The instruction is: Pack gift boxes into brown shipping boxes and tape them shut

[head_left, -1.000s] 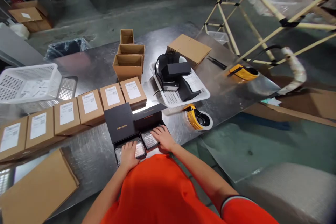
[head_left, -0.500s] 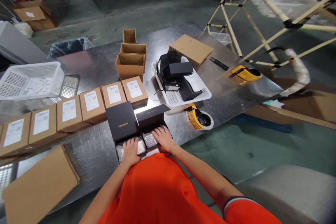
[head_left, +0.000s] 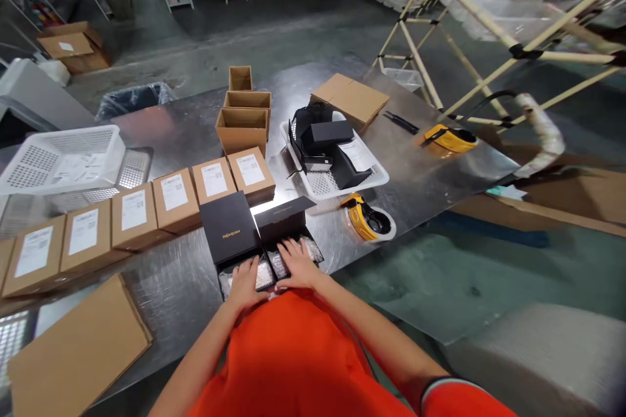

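Observation:
Two black boxes with gold lettering stand side by side at the table's near edge, lids raised. In the left black box (head_left: 229, 228) lies a bubble-wrapped item (head_left: 265, 275), and my left hand (head_left: 246, 285) rests on it with fingers spread. The right black box (head_left: 283, 212) holds another bubble-wrapped item (head_left: 313, 249). My right hand (head_left: 297, 264) lies over this one, fingers apart and pressed flat. Neither hand is wrapped around anything.
Labelled cartons (head_left: 173, 192) form a row at the left, with flat cardboard (head_left: 78, 345) nearer. Open cartons (head_left: 242, 127) stand behind. A white basket (head_left: 381, 177) holds black packaging. Yellow tape dispensers (head_left: 362, 218) lie at the right. A white tray (head_left: 115, 143) is far left.
My right hand has shifted slightly left on the bubble-wrapped item, uncovering more of its right side. My left hand stays on its item. The whole view has tilted up a little.

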Available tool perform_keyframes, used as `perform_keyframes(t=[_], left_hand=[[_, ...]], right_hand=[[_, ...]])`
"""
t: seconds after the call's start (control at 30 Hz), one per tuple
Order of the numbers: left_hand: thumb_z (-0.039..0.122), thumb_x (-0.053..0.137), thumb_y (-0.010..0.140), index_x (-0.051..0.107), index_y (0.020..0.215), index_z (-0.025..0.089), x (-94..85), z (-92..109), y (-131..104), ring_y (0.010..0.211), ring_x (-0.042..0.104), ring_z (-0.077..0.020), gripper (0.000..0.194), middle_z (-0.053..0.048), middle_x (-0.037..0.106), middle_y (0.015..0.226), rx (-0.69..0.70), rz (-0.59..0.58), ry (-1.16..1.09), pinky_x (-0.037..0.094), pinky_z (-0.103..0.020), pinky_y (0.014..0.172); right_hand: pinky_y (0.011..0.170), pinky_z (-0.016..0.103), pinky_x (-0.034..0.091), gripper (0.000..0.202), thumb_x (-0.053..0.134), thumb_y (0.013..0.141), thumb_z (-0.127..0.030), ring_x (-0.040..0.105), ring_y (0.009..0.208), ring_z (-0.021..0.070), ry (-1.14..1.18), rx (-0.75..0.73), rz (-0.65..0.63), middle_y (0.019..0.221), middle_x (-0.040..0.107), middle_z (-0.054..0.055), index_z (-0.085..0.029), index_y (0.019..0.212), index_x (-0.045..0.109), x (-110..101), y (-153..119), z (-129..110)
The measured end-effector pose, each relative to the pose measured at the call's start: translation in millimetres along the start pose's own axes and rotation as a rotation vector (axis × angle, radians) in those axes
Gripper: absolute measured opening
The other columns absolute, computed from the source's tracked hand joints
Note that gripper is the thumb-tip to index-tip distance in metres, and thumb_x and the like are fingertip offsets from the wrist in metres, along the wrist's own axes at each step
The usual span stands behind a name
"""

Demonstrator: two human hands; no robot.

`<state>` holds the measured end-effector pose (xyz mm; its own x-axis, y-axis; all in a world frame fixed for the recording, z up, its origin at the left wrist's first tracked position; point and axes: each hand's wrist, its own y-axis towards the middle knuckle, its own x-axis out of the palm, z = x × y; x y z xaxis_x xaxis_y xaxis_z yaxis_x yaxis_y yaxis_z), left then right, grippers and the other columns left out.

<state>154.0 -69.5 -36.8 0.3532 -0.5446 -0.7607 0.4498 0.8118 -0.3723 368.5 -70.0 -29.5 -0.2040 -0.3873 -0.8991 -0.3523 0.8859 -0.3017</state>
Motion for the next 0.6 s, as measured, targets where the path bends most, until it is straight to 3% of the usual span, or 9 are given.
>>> perform_keyframes(t=[0.1, 0.17, 0.2, 0.27, 0.33, 0.4, 0.47, 0.6], left_hand=[[0.038, 0.053, 0.080, 0.050, 0.129, 0.016, -12.8, -25.0, -14.0, 0.125, 0.050, -0.0269, 0.054, -0.015, 0.055, 0.133, 0.034, 0.266, -0.219, 0.037, -0.043, 0.107], [0.037, 0.047, 0.083, 0.052, 0.123, 0.016, -20.6, -45.2, -26.1, 0.123, 0.051, -0.0270, 0.045, -0.015, 0.057, 0.128, -0.127, 0.456, -0.272, 0.038, -0.043, 0.107], [0.039, 0.046, 0.084, 0.051, 0.123, 0.015, -22.5, -54.6, -31.8, 0.122, 0.051, -0.0285, 0.047, -0.016, 0.057, 0.128, -0.248, 0.492, -0.288, 0.038, -0.044, 0.107], [0.043, 0.048, 0.081, 0.051, 0.122, 0.011, -20.5, -69.4, -40.7, 0.117, 0.054, -0.0315, 0.052, -0.018, 0.059, 0.124, -0.458, 0.433, -0.335, 0.041, -0.045, 0.103], [0.045, 0.053, 0.076, 0.057, 0.111, 0.010, -11.6, -76.8, -45.2, 0.104, 0.062, -0.0315, 0.050, -0.017, 0.067, 0.109, -0.544, 0.298, -0.396, 0.047, -0.044, 0.094], [0.045, 0.054, 0.073, 0.062, 0.098, 0.013, -0.1, -77.8, -46.2, 0.094, 0.066, -0.0295, 0.042, -0.014, 0.071, 0.098, -0.530, 0.220, -0.438, 0.050, -0.041, 0.087], [0.046, 0.049, 0.074, 0.063, 0.095, 0.015, 8.4, -75.5, -46.3, 0.098, 0.065, -0.0291, 0.040, -0.014, 0.072, 0.101, -0.510, 0.204, -0.462, 0.048, -0.040, 0.090], [0.055, 0.044, 0.074, 0.063, 0.096, 0.014, 8.5, -71.3, -47.8, 0.101, 0.065, -0.0314, 0.050, -0.017, 0.071, 0.105, -0.475, 0.193, -0.493, 0.047, -0.041, 0.091]], right_hand=[[0.106, 0.045, 0.031, 0.067, 0.055, 0.085, -0.055, 0.041, 0.126, 0.0330, 0.100, 0.137, 0.102, 0.137, 0.048, 0.019, -0.011, 0.135, 0.048, -2.4, 9.1, -34.7], [0.099, 0.042, 0.036, 0.050, 0.051, 0.089, -0.051, 0.047, 0.117, 0.0315, 0.084, 0.249, 0.099, 0.127, 0.054, 0.018, -0.013, 0.122, 0.057, -2.3, 19.6, -52.9], [0.098, 0.042, 0.036, 0.047, 0.051, 0.089, -0.051, 0.048, 0.115, 0.0319, 0.065, 0.298, 0.073, 0.123, 0.057, 0.018, -0.013, 0.117, 0.060, -1.4, 25.7, -59.0], [0.100, 0.045, 0.032, 0.047, 0.049, 0.090, -0.051, 0.051, 0.113, 0.0325, 0.036, 0.374, 0.020, 0.117, 0.061, 0.019, -0.013, 0.115, 0.061, 1.8, 38.2, -65.3], [0.102, 0.047, 0.028, 0.045, 0.046, 0.092, -0.046, 0.053, 0.112, 0.0320, 0.032, 0.432, -0.008, 0.115, 0.064, 0.019, -0.012, 0.118, 0.061, 6.0, 49.6, -66.0], [0.100, 0.047, 0.028, 0.043, 0.042, 0.094, -0.041, 0.055, 0.112, 0.0319, 0.033, 0.472, -0.024, 0.114, 0.065, 0.020, -0.012, 0.118, 0.062, 9.4, 58.4, -64.6], [0.098, 0.048, 0.029, 0.042, 0.041, 0.094, -0.040, 0.056, 0.111, 0.0331, 0.032, 0.497, -0.041, 0.111, 0.067, 0.021, -0.011, 0.111, 0.067, 10.7, 64.0, -63.5], [0.096, 0.046, 0.032, 0.040, 0.043, 0.093, -0.039, 0.059, 0.107, 0.0331, 0.027, 0.516, -0.055, 0.106, 0.070, 0.019, -0.013, 0.100, 0.073, 7.6, 67.9, -65.6]])
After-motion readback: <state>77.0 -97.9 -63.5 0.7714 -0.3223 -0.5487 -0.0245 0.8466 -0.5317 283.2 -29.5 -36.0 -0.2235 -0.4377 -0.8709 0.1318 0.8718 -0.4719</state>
